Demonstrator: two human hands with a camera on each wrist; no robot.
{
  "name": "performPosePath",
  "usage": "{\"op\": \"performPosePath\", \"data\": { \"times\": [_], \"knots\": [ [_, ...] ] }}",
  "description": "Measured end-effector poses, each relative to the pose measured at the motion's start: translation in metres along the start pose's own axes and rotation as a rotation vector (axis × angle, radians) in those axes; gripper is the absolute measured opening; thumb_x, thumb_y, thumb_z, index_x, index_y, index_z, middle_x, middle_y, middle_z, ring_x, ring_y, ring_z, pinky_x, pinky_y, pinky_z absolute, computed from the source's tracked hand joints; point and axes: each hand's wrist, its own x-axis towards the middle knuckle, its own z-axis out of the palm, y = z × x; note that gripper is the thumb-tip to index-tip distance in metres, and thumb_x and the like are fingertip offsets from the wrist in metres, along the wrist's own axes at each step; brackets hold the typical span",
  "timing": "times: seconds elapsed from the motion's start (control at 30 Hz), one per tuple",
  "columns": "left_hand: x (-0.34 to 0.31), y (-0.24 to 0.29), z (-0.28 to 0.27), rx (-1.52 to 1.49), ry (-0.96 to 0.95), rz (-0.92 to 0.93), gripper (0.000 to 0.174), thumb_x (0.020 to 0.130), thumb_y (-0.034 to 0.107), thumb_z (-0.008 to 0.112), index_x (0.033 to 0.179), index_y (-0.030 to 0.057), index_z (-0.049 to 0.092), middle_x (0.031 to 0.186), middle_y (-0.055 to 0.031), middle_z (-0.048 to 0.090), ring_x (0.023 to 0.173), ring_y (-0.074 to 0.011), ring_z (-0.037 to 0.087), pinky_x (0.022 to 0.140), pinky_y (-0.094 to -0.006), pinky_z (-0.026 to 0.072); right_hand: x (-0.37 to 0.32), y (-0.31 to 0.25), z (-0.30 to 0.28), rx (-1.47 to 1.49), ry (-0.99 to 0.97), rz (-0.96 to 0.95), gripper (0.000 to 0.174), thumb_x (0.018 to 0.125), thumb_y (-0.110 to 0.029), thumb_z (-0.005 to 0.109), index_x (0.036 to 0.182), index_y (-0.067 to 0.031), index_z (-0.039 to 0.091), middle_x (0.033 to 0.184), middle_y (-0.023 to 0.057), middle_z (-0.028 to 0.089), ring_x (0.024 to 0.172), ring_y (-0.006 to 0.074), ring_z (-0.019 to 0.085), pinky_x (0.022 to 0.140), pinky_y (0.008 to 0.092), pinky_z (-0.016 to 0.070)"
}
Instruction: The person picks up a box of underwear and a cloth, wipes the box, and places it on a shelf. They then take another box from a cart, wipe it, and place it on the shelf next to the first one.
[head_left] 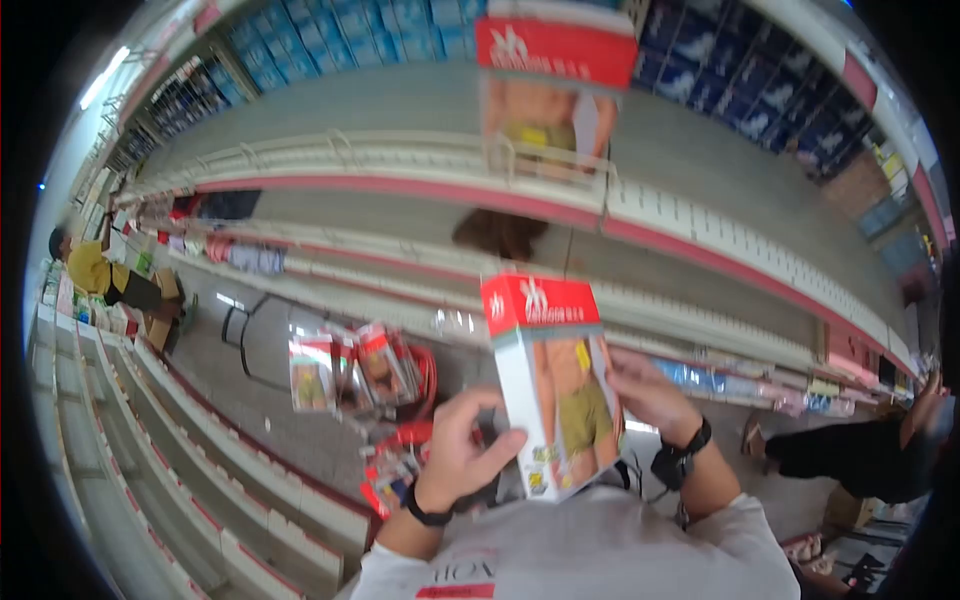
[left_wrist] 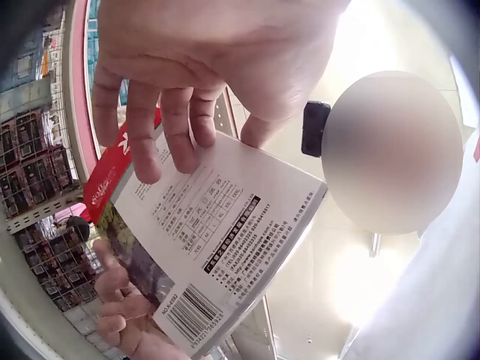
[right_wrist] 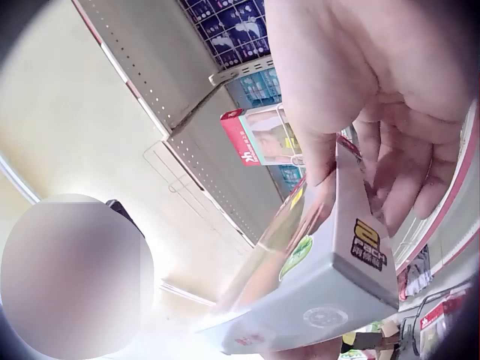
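A boxed pack of men's underwear (head_left: 575,390) with a red top band stands upright in front of my chest, between both hands. The left hand (head_left: 460,450) grips its left side, the thumb lying along the white edge. In the left wrist view, that hand's fingers (left_wrist: 178,135) reach over the printed back panel with its barcode. My right hand (head_left: 650,395) holds the box from the right. The right wrist view shows the right thumb (right_wrist: 321,161) on the front picture, with the other fingers behind, partly hidden by the box.
Another underwear box (head_left: 555,55) stands on the upper shelf (head_left: 400,150) ahead. Packs of underwear (head_left: 315,375) fill a red basket (head_left: 427,370) on the floor at lower left. A person in yellow (head_left: 95,268) is far left; a person in dark clothes (head_left: 850,455) stands right.
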Motion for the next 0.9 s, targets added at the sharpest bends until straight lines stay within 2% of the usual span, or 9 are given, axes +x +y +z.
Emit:
{"op": "performPosePath", "data": {
  "times": [0.07,0.23,0.3,0.43,0.5,0.6,0.67,0.83,0.9],
  "knots": [
    [-0.002,-0.025,-0.015,0.0,0.026,0.012,0.026,0.076,0.017,0.069,0.09,-0.0004,0.056,0.083,-0.0121,0.062,0.077,-0.0203,0.062,0.068,-0.028,0.0461,0.011,-0.003,0.005,-0.09,0.006,0.001,0.051,0.087,-0.019,0.06,0.131,-0.0014,0.04,0.123,0.0068,0.051,0.109,0.0151,0.051,0.094,0.0301,0.0396],
    [-0.002,-0.066,-0.038,-0.244,0.09,-0.309,0.039,0.081,0.016,0.063,0.112,-0.0011,0.046,0.093,-0.0088,0.062,0.082,-0.0134,0.059,0.07,-0.0267,0.0466,0.046,0.001,0.039,-0.241,0.071,-0.106,0.039,0.085,-0.012,0.064,0.118,-0.0005,0.046,0.107,0.0071,0.057,0.098,0.0117,0.056,0.081,0.026,0.0468],
    [-0.001,-0.076,-0.042,-0.175,0.163,-0.355,0.04,0.086,0.013,0.057,0.12,-0.0019,0.042,0.112,-0.0093,0.055,0.098,-0.0121,0.053,0.085,-0.0283,0.0427,0.063,0.009,0.038,-0.317,0.028,-0.071,0.038,0.087,-0.015,0.061,0.119,0.0,0.046,0.105,0.0071,0.058,0.093,0.0113,0.057,0.08,0.0256,0.0471],
    [-0.01,-0.102,-0.055,-0.34,0.234,-0.423,0.044,0.088,0.016,0.057,0.123,-0.003,0.04,0.115,-0.0096,0.053,0.104,-0.0137,0.051,0.089,-0.0287,0.04,0.12,0.014,0.013,-0.433,0.101,-0.036,0.029,0.092,-0.022,0.053,0.111,0.0003,0.055,0.101,0.0063,0.06,0.09,0.0133,0.058,0.079,0.0275,0.047],
    [-0.01,-0.11,-0.059,-0.349,0.267,-0.439,0.045,0.089,0.017,0.057,0.124,-0.0032,0.04,0.116,-0.0097,0.053,0.104,-0.0143,0.051,0.089,-0.0288,0.04,0.164,0.011,-0.011,-0.866,0.29,-0.347,0.029,0.088,-0.023,0.056,0.109,-0.0029,0.059,0.105,0.0109,0.06,0.093,0.0221,0.06,0.08,0.0314,0.0473],
    [-0.01,-0.116,-0.061,-0.321,0.279,-0.44,0.045,0.089,0.018,0.056,0.125,-0.003,0.039,0.118,-0.01,0.052,0.105,-0.0147,0.05,0.089,-0.0288,0.0398,0.215,0.006,-0.035,-1.185,0.423,-0.335,0.04,0.081,-0.025,0.061,0.117,-0.0066,0.055,0.116,0.0168,0.055,0.104,0.0319,0.055,0.088,0.0372,0.0445],
    [-0.009,-0.115,-0.061,-0.309,0.276,-0.442,0.044,0.089,0.017,0.056,0.124,-0.0026,0.039,0.117,-0.0095,0.052,0.103,-0.0144,0.05,0.089,-0.0287,0.0395,0.242,0.01,-0.045,-1.509,0.427,-0.508,0.06,0.075,-0.027,0.066,0.128,-0.0075,0.045,0.122,0.0208,0.051,0.114,0.0366,0.047,0.095,0.04,0.0388],
    [-0.013,-0.125,-0.057,-0.433,0.294,-0.418,0.043,0.089,0.017,0.056,0.123,-0.0021,0.04,0.115,-0.0086,0.052,0.102,-0.0139,0.05,0.089,-0.0287,0.0392,0.279,0.013,-0.05,-1.797,0.347,-0.393,0.076,0.066,-0.031,0.072,0.133,-0.0133,0.041,0.124,0.0193,0.049,0.118,0.0349,0.043,0.098,0.0418,0.0357],
    [-0.02,-0.127,-0.05,-0.514,0.322,-0.423,0.043,0.088,0.017,0.056,0.123,-0.002,0.04,0.114,-0.0085,0.052,0.102,-0.0137,0.05,0.089,-0.0288,0.0391,0.287,0.011,-0.048,-1.815,0.213,-0.031,0.077,0.067,-0.03,0.071,0.135,-0.0147,0.039,0.123,0.0182,0.05,0.118,0.035,0.043,0.097,0.041,0.037]
  ]
}}
